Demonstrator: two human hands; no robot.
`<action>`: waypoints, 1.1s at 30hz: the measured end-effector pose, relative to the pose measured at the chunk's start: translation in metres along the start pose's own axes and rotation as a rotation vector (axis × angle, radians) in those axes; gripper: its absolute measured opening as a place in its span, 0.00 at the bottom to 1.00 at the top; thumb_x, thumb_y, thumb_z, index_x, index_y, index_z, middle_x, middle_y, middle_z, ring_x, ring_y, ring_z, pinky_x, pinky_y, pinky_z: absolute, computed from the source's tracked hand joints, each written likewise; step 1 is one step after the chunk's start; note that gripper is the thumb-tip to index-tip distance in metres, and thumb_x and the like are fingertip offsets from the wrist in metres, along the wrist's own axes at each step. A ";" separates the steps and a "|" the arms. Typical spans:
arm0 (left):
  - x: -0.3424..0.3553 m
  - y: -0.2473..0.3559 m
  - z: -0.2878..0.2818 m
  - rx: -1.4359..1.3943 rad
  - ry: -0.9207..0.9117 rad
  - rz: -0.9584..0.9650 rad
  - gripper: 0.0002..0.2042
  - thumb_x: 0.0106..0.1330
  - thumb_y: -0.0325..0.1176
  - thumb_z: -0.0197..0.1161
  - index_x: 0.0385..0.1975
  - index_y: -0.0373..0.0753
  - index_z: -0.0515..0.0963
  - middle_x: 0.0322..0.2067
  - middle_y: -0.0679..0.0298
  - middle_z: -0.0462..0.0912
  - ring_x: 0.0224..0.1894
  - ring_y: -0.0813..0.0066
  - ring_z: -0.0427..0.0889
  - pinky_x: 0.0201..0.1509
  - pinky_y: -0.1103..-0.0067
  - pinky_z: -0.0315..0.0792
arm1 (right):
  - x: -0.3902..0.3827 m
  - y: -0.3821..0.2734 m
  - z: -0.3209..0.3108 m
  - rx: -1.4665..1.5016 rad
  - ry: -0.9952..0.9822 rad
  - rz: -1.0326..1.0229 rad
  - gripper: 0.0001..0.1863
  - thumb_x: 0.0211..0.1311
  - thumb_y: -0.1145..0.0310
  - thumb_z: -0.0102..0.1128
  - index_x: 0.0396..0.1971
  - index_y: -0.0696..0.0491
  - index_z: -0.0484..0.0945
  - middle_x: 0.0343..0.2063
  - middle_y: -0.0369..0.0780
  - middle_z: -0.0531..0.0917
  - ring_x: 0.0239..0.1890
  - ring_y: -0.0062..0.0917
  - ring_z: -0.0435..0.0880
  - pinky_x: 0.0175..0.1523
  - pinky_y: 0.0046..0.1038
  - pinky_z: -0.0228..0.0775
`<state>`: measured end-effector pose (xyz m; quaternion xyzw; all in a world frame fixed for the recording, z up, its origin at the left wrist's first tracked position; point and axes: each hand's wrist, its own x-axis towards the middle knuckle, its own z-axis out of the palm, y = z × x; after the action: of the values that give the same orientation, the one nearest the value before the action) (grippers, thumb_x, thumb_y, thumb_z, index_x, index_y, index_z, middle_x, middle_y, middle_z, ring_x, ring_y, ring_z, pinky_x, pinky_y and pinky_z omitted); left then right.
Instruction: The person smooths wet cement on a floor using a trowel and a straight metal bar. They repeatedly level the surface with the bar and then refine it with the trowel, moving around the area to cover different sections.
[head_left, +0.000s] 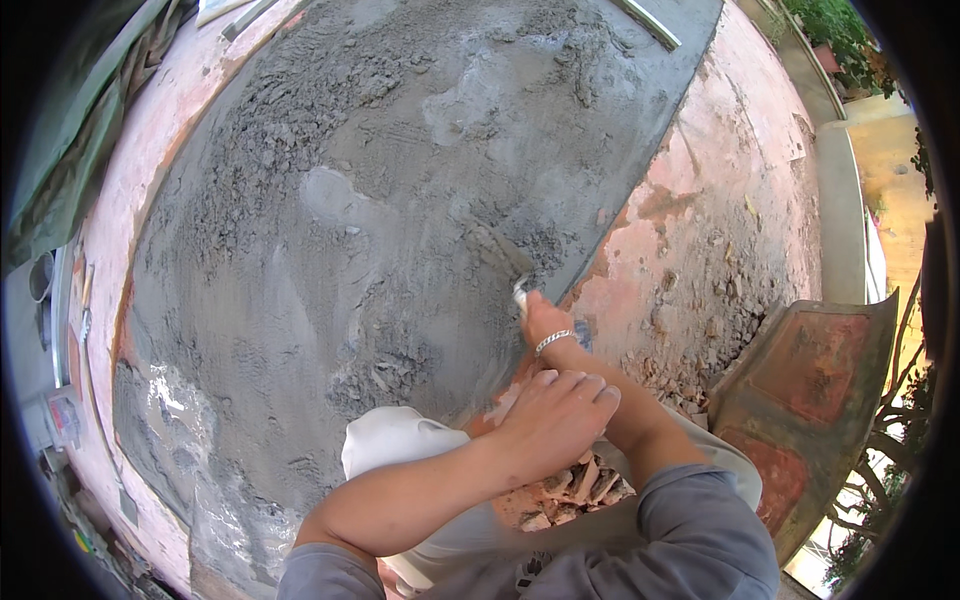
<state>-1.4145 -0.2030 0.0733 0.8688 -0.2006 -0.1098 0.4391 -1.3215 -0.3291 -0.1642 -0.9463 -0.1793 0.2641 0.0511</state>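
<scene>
Two hands meet near the centre: the right hand [547,318] has its grip closed around the handle of a trowel [500,250], which lies at 11 o'clock from it, against the mortar [270,300]. The left hand [562,420] lies across the right forearm [632,408] with fingers bent; its underside is hidden, so I cannot tell whether its grip is clasping or slack.

For even strokes, I would keep the blade low, its leading edge slightly raised, the wrist steady and the pressure light; the lumps toward 11 o'clock probably need more passes than the slick patches.

The mortar is grey, crumbly in places, smeared elsewhere, with a fairly straight edge at 2 o'clock. Beyond it is pinkish, scuffed floor [690,200]. Rough rubble [725,310] lies at 3 o'clock, a curved, rust-red panel [815,365] at 4, and jagged shards [580,488] at 5.
</scene>
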 end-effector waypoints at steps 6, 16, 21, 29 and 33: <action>0.014 0.001 -0.003 -0.011 0.035 -0.051 0.19 0.62 0.33 0.62 0.53 0.35 0.74 0.50 0.54 0.78 0.55 0.55 0.78 0.57 0.64 0.71 | -0.053 -0.075 0.033 0.001 -0.264 -0.208 0.11 0.67 0.62 0.52 0.43 0.53 0.70 0.36 0.53 0.85 0.38 0.50 0.87 0.44 0.50 0.78; -0.040 0.030 -0.039 -0.152 0.487 -0.146 0.26 0.61 0.28 0.65 0.61 0.36 0.71 0.60 0.53 0.74 0.58 0.51 0.78 0.59 0.64 0.74 | 0.164 -0.043 -0.122 0.031 0.230 0.244 0.16 0.69 0.61 0.55 0.50 0.55 0.70 0.42 0.54 0.86 0.48 0.49 0.86 0.52 0.47 0.77; -0.060 0.033 -0.050 -0.119 0.600 -0.213 0.27 0.60 0.28 0.67 0.61 0.37 0.72 0.59 0.55 0.75 0.58 0.53 0.78 0.59 0.66 0.75 | 0.181 -0.068 -0.096 0.010 0.182 0.151 0.18 0.68 0.62 0.53 0.51 0.56 0.68 0.44 0.55 0.85 0.48 0.48 0.85 0.54 0.46 0.77; -0.077 0.020 -0.067 -0.114 0.667 -0.297 0.25 0.60 0.26 0.67 0.59 0.35 0.74 0.58 0.52 0.75 0.57 0.52 0.79 0.57 0.68 0.77 | 0.068 -0.151 0.000 -0.044 -0.006 -0.245 0.10 0.70 0.66 0.49 0.46 0.54 0.67 0.41 0.51 0.84 0.42 0.47 0.87 0.47 0.44 0.81; -0.077 -0.009 -0.080 -0.132 0.894 -0.399 0.22 0.64 0.25 0.65 0.59 0.32 0.73 0.58 0.53 0.76 0.54 0.62 0.82 0.54 0.73 0.77 | -0.034 -0.164 0.049 0.183 -0.368 -0.425 0.14 0.71 0.62 0.48 0.49 0.52 0.73 0.46 0.46 0.84 0.49 0.44 0.85 0.53 0.42 0.77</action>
<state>-1.4515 -0.1068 0.1146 0.8228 0.1851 0.1792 0.5066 -1.4254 -0.1891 -0.1585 -0.8153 -0.3552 0.4296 0.1570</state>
